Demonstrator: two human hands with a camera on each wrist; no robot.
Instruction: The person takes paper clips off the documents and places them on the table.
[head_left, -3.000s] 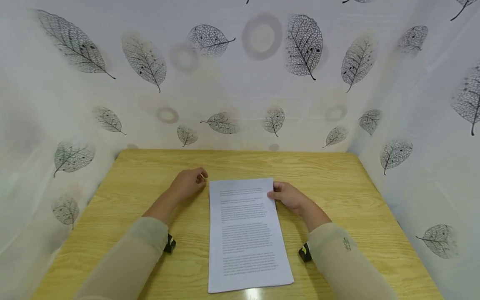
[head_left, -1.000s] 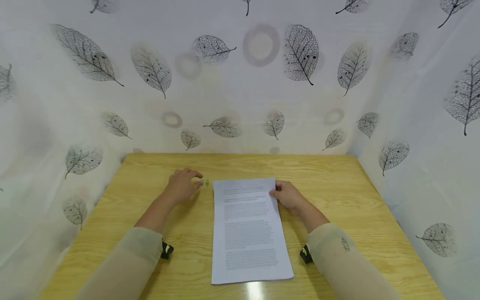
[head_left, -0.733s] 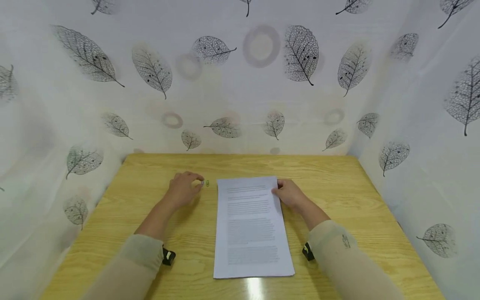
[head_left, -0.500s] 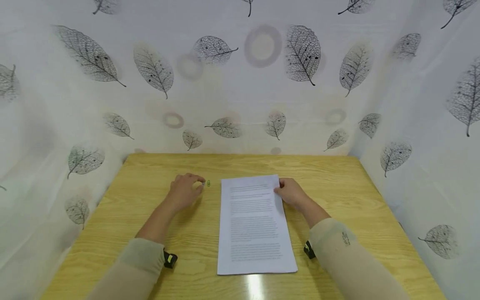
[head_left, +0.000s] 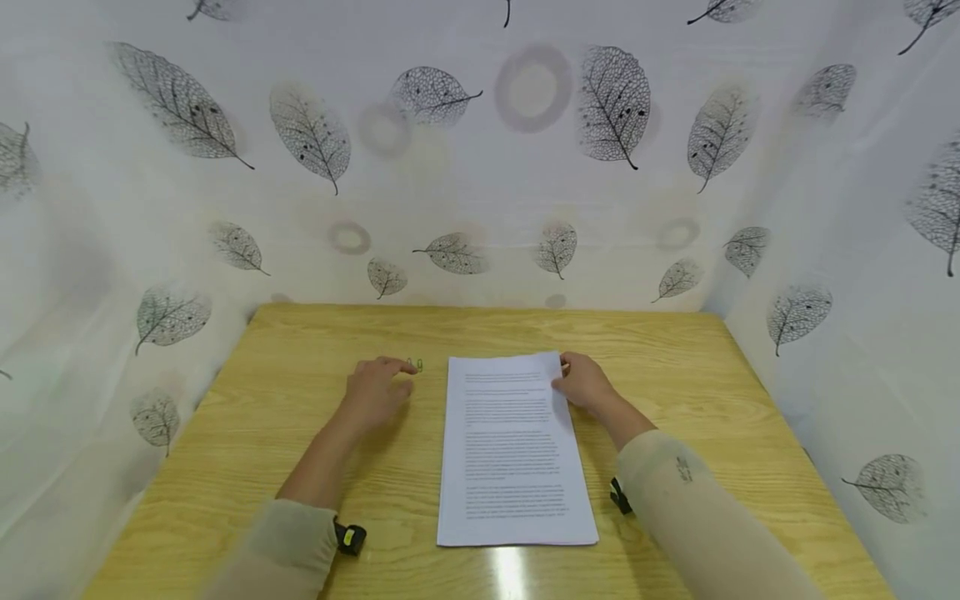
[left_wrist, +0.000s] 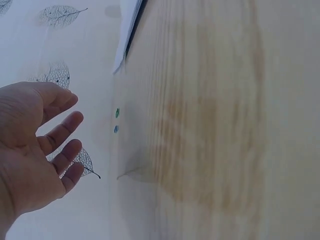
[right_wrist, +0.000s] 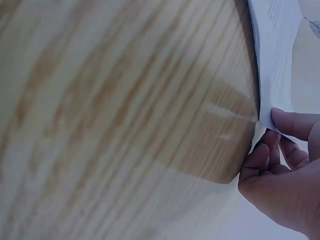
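In the head view a stack of printed paper sheets [head_left: 510, 450] lies near the middle of the table. My right hand [head_left: 587, 383] pinches its far right corner; in the right wrist view the thumb [right_wrist: 295, 124] is on top of the sheets and the other fingers are underneath. My left hand [head_left: 375, 392] is left of the stack, fingers spread and loosely bent, holding nothing. Just past its fingertips are a green paper clip [left_wrist: 117, 113] and a blue paper clip [left_wrist: 116, 129], side by side on the table. The index finger partly covers the blue clip in the head view.
The wooden table [head_left: 300, 417] ends at the back against a white curtain [head_left: 465, 183] with a leaf print, which also hangs at both sides. A dark wrist device [head_left: 350, 538] shows below the left sleeve, another [head_left: 619, 497] by the right sleeve.
The paper stack has shifted right, with my right hand still pinching its corner. My left hand's fingertips have come away from the blue paper clip; both clips lay beside them a second ago.
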